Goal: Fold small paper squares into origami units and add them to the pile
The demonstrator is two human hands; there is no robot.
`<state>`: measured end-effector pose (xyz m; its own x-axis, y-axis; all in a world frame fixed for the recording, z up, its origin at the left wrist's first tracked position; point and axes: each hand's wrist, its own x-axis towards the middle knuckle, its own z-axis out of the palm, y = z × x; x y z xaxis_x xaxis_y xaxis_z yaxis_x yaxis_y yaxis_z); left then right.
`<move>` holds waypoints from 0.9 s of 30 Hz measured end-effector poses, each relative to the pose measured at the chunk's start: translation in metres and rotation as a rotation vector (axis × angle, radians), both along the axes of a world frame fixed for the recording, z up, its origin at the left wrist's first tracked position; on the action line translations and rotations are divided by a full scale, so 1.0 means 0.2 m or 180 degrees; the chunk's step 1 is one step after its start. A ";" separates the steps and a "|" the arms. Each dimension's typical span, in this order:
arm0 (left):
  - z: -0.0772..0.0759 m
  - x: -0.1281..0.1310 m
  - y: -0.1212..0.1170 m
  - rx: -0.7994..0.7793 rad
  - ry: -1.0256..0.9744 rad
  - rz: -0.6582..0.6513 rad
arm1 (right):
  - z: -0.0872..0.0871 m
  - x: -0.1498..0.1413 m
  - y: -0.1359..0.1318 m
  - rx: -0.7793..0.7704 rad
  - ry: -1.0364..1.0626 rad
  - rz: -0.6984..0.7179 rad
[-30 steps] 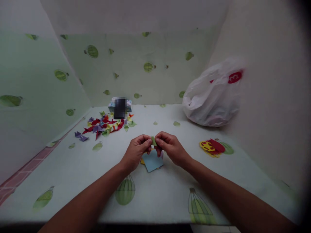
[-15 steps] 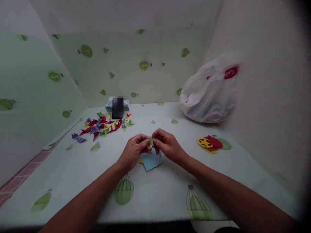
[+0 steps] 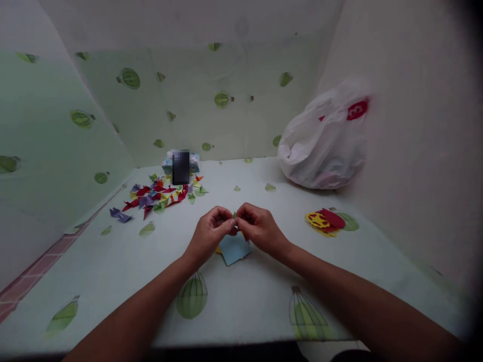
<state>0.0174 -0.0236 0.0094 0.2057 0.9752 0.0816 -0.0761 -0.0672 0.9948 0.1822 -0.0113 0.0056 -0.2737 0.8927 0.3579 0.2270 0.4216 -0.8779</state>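
Between the fingertips of both hands is a small folded piece of green paper [image 3: 234, 215], mostly covered by the fingers. My left hand [image 3: 214, 224] pinches it from the left, thumb against fingers. My right hand [image 3: 258, 223] pinches it from the right, so the two hands almost meet. Just below them on the table lies a stack of square paper sheets, a light blue sheet [image 3: 234, 249] on top and an orange edge showing underneath at the left.
Several folded paper figures [image 3: 158, 195] are heaped at the back left, before a tissue box [image 3: 195, 162] and a blurred dark object [image 3: 181, 167]. Red and yellow paper cut-outs [image 3: 325, 222] lie at the right. A full white plastic bag [image 3: 322, 146] stands behind them.
Both hands have drawn closer together around the green paper, and less of it shows now. The view has shifted slightly.
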 end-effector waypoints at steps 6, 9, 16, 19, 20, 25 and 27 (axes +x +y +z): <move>0.01 0.00 0.00 0.0106 0.0294 0.0198 | -0.01 0.00 0.01 -0.0265 0.0277 0.0181; 0.01 0.01 -0.01 0.0129 0.0377 0.0237 | -0.02 -0.01 0.00 -0.0293 0.0311 0.0239; 0.02 0.01 -0.01 0.0106 0.0395 0.0281 | -0.01 0.00 0.00 -0.0213 0.0291 0.0274; 0.02 0.02 -0.01 0.0104 0.0414 0.0304 | -0.02 0.00 0.00 -0.0143 0.0216 0.0251; 0.02 0.02 -0.01 0.0103 0.0412 0.0306 | -0.02 0.00 0.00 -0.0112 0.0183 0.0242; 0.02 0.02 -0.01 0.0040 0.0345 0.0346 | -0.01 0.00 -0.01 0.0097 0.0022 0.0170; 0.02 0.02 -0.01 -0.0004 0.0291 0.0365 | -0.01 0.00 -0.01 0.0161 -0.0036 0.0166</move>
<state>0.0219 -0.0259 0.0132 0.0996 0.9928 0.0664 0.0231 -0.0690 0.9973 0.1828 -0.0128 0.0034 -0.3235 0.8580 0.3990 0.2133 0.4770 -0.8526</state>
